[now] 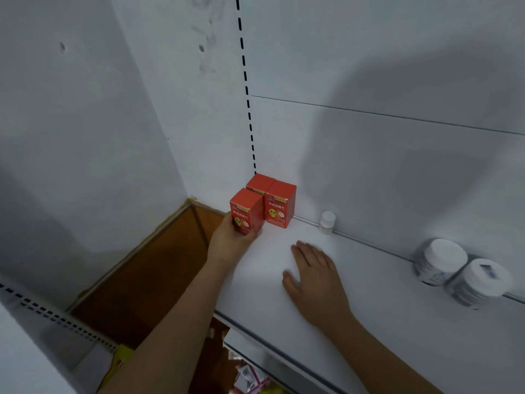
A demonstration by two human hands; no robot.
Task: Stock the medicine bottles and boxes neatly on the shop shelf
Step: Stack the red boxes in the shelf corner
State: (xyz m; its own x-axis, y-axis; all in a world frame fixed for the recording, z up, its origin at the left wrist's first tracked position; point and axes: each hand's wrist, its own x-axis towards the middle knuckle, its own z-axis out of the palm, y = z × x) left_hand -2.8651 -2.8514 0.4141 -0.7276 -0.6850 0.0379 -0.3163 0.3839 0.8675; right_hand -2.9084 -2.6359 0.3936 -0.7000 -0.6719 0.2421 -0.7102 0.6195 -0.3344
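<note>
White shelf: 3 red boxes, 3 bottles; left hand grips 1 box, right hand flat.

Dim, cool, even light; a broad soft shadow falls across the white panelled back wall. Wide-angle bending curves the edges, and the two white-capped plastic jars at right look blurred

A single head-worn wide-angle view looks forward and steeply down onto the white shelf from above its front edge, close in, angled toward the shelf's back left corner; both forearms reach in from the bottom, the back panel fills the top, and straight lines bow near the borders
</note>
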